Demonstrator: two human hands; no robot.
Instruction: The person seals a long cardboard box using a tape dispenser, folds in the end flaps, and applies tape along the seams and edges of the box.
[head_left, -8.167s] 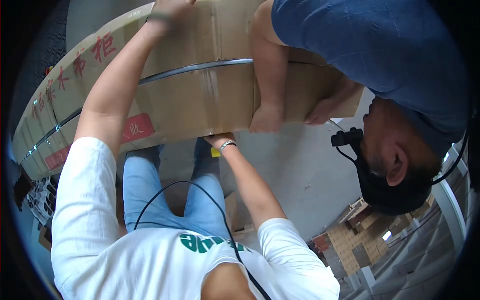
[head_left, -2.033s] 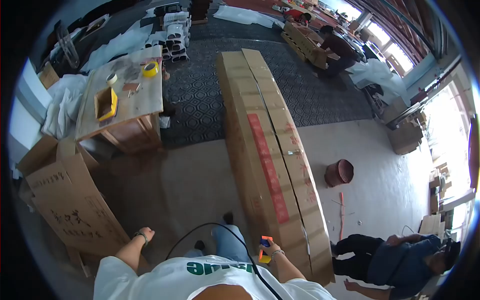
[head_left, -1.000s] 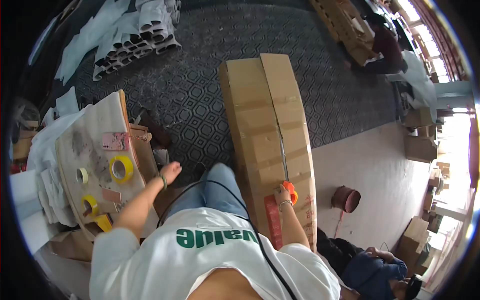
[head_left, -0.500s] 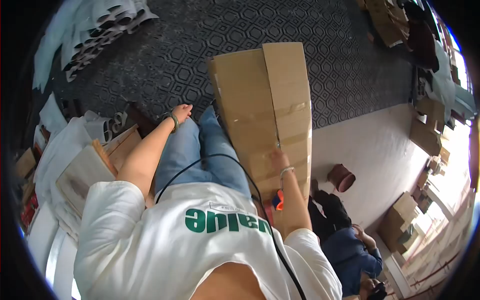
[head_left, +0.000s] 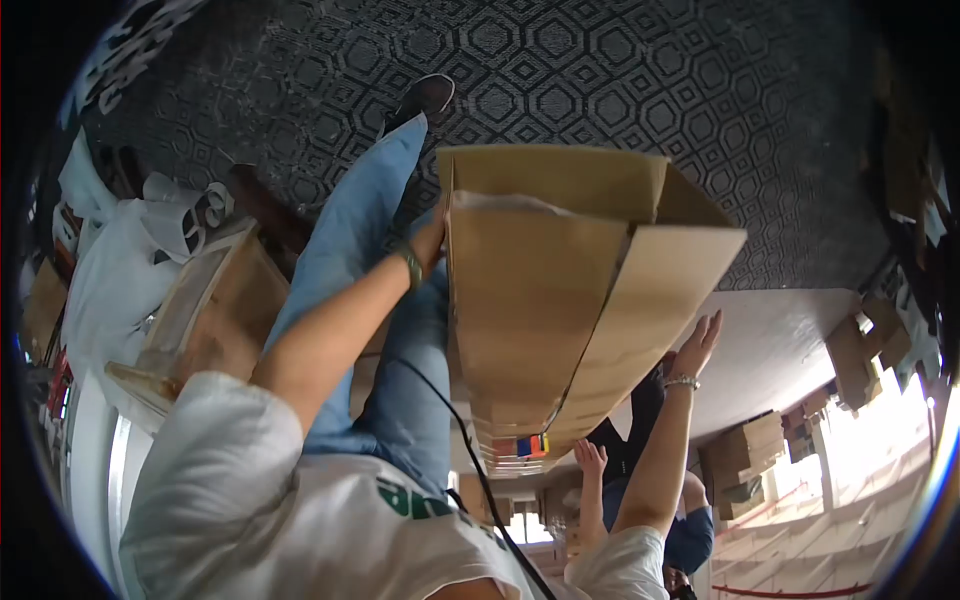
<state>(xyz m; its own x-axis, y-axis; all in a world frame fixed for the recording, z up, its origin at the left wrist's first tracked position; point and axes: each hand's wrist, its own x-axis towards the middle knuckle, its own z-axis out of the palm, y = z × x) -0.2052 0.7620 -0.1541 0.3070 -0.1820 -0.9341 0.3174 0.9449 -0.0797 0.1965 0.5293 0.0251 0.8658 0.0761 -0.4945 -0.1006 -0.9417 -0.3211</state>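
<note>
Handling of a long cardboard carton [head_left: 530, 300], seen from above. The carton lies lengthwise beside your legs [head_left: 345, 260], its end with raised flaps toward the patterned carpet [head_left: 560, 60]. Your left hand [head_left: 430, 243] is against the side next to your legs, close to that end, where a hold probably gives the most say over how the end sits. The carton wall partly hides its fingers, so whether they are curled round the edge or pressed flat cannot be told. Your right hand [head_left: 697, 350] is open and empty, fingers extended, just beside the opposite side; contact is unclear. With one hand to each side, the carton seems guarded against shifting sideways.

An end flap [head_left: 560, 172] stands up, leaving the end unsealed, and a pale edging [head_left: 510, 202] shows just below it. A red, blue and yellow object [head_left: 533, 446] sits on the carton near its other end, apparently parked there to free both hands. A co-worker's hand [head_left: 591, 457] is raised beside that end. The wooden desk [head_left: 150, 385] stands apart, on your left.
</note>
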